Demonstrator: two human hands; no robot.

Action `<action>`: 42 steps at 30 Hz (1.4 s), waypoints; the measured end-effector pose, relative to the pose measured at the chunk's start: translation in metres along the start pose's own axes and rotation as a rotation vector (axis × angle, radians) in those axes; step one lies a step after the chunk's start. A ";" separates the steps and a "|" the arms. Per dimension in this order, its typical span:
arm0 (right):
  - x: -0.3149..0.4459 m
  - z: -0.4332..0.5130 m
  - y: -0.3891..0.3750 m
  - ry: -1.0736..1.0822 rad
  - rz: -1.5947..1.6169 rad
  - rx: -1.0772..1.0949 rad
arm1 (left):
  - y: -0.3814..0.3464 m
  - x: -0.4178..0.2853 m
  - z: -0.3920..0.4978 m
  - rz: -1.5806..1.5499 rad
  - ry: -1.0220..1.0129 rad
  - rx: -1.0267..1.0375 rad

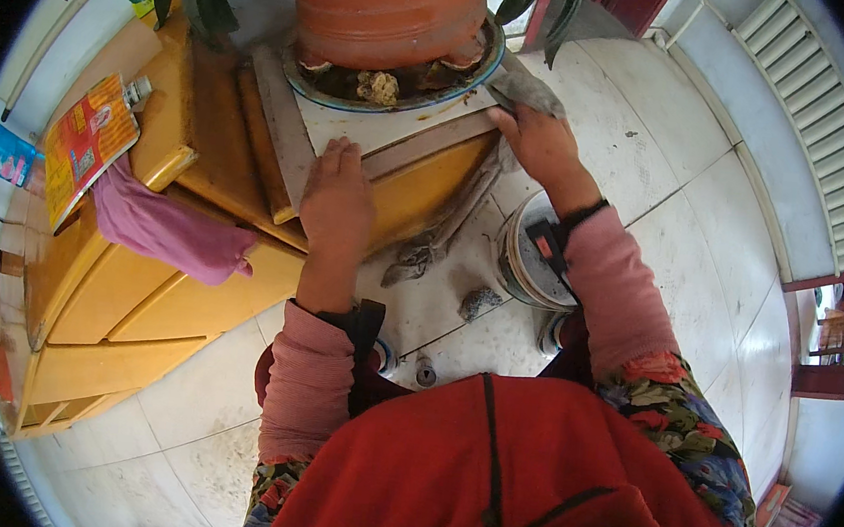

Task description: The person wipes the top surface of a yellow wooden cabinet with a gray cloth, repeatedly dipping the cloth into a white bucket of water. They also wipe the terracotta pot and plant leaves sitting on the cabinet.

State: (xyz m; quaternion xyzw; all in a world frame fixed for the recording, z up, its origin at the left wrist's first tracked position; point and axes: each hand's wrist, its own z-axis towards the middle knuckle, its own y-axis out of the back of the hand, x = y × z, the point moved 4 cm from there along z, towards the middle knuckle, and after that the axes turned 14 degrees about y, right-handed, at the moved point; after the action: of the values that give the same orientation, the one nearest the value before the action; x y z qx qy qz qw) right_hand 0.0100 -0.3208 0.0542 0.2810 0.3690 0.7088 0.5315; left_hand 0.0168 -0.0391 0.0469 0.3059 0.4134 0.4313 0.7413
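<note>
A large terracotta plant pot (391, 16) stands in a dark, blue-rimmed dish (494, 59) on a board or stand top with a white middle (329, 121) and a greyish border. My left hand (339, 196) lies flat on the near left part of that top, fingers pointing at the dish, holding nothing. At the right corner, my right hand (541, 146) holds a grey cloth (529, 91) against the edge, beside the dish. Its palm side is hidden. Another grey, dirty cloth or strip (444, 228) hangs below the corner towards the floor.
A bucket (539, 255) stands on the tiled floor under my right forearm, near a dark lump (480, 302). Left, a yellow wooden cabinet (199, 312) bears a pink cloth (169, 230) and a red and yellow spouted pouch (92, 148). A radiator (810, 124) is at right.
</note>
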 end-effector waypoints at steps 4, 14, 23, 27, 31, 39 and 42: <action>-0.011 -0.012 0.001 -0.011 0.010 0.013 | -0.002 -0.001 -0.001 -0.010 0.023 -0.003; 0.003 -0.002 0.019 0.204 -0.008 -0.239 | 0.002 -0.001 -0.004 -0.041 -0.041 -0.055; 0.062 -0.027 -0.012 0.084 0.131 -0.027 | -0.003 -0.003 -0.004 -0.013 -0.008 -0.005; 0.110 -0.016 -0.028 0.280 0.211 -0.153 | -0.002 -0.005 -0.003 0.017 -0.003 0.038; 0.089 -0.017 -0.027 0.352 0.289 -0.143 | -0.001 -0.003 -0.003 0.000 0.010 0.061; 0.045 -0.020 -0.018 0.091 0.069 -0.157 | 0.006 0.004 -0.009 -0.090 -0.047 0.033; 0.089 -0.015 -0.034 0.232 0.095 -0.076 | 0.006 0.003 -0.008 -0.049 0.001 0.063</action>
State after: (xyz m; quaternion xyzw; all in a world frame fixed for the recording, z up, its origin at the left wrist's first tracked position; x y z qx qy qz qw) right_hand -0.0084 -0.2333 0.0185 0.1940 0.3872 0.7744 0.4612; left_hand 0.0086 -0.0328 0.0475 0.3188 0.4345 0.4001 0.7413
